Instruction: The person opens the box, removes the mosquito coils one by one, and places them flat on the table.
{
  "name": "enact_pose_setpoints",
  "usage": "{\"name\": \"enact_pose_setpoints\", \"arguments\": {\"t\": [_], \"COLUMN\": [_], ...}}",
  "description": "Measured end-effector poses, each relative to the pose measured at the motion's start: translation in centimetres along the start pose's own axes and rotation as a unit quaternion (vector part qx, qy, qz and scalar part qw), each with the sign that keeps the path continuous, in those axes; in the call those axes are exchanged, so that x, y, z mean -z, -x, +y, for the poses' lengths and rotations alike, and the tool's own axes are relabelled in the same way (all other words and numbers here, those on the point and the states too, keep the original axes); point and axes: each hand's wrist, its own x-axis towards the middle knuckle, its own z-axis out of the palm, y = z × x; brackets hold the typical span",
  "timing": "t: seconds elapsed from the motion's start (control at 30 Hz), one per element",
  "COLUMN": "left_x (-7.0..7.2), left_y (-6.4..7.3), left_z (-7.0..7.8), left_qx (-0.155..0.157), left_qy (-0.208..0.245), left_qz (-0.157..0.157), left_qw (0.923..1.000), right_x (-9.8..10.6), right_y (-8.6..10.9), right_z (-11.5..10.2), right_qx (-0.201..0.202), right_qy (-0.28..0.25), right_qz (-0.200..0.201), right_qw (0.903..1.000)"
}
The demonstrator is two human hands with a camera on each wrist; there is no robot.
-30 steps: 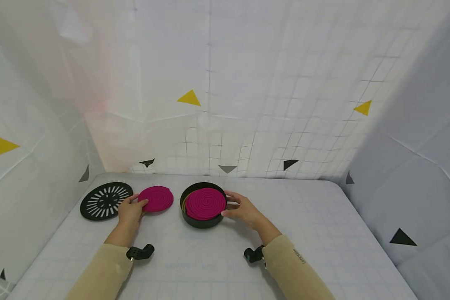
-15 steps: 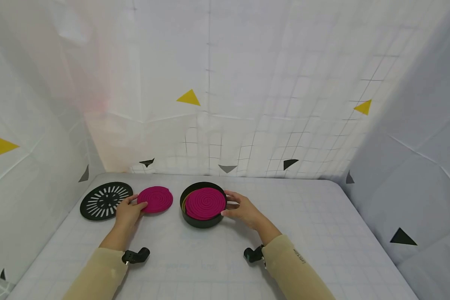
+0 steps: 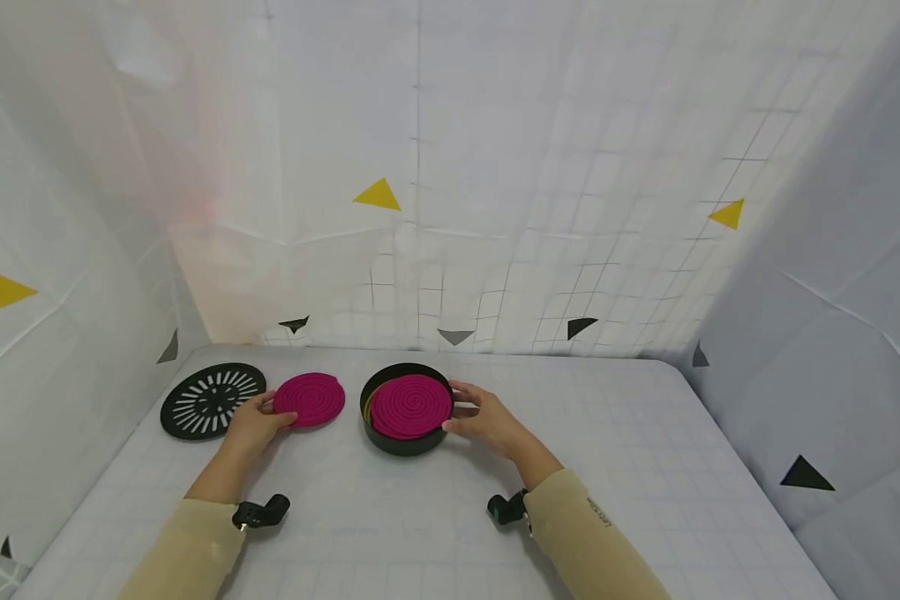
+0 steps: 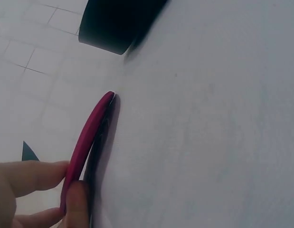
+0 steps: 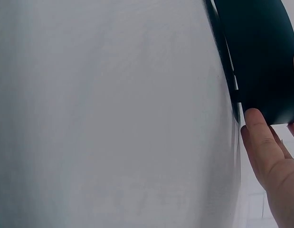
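Observation:
A magenta spiral-pattern coaster point(image 3: 309, 399) lies flat, or nearly so, on the white table. My left hand point(image 3: 251, 421) holds its left edge, and the left wrist view shows thumb and fingers round the rim of the coaster point(image 4: 82, 142). To its right stands a round dark green holder point(image 3: 397, 447), with another magenta spiral coaster point(image 3: 411, 407) inside and a yellowish-green edge showing under that one. My right hand point(image 3: 487, 422) grips the holder's right side. In the right wrist view its thumb and fingertips touch the wall of the holder point(image 5: 263, 61).
A dark round lid with radiating slots point(image 3: 195, 421) lies at the far left, right behind my left hand. White sheets with yellow and dark triangles enclose the table point(image 3: 630, 467) at the back and sides.
My left hand and forearm have shifted a little left, and the coaster has slid slightly left with them. My right hand and the holder stay in place.

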Motion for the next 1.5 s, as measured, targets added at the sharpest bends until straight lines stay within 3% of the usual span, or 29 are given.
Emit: {"name": "enact_pose_setpoints", "arguments": {"t": [0.13, 0.37, 0.67, 0.97, 1.5], "left_x": [0.2, 0.2, 0.4, 0.9, 0.4], "left_y": [0.2, 0.5, 1.0, 1.5, 2.4], "left_z": [0.2, 0.4, 0.4, 0.3, 0.2], "left_qx": [0.007, 0.006, 0.000, -0.017, -0.033], "left_qy": [0.000, -0.014, -0.076, -0.110, -0.102], "left_qz": [-0.018, -0.009, -0.007, -0.007, 0.008], "left_qw": [0.9998, 0.9998, 0.9971, 0.9937, 0.9942], "right_x": [0.1, 0.1, 0.1, 0.1, 0.2], "right_y": [0.0, -0.1, -0.2, -0.3, -0.5], "right_z": [0.0, 0.0, 0.2, 0.4, 0.6], "right_qx": [0.002, -0.004, -0.006, -0.007, -0.004], "right_qy": [0.001, -0.001, 0.000, -0.002, 0.000], "right_qz": [0.001, 0.003, 0.005, 0.004, 0.001], "right_qw": [1.0000, 1.0000, 1.0000, 1.0000, 1.0000]}}
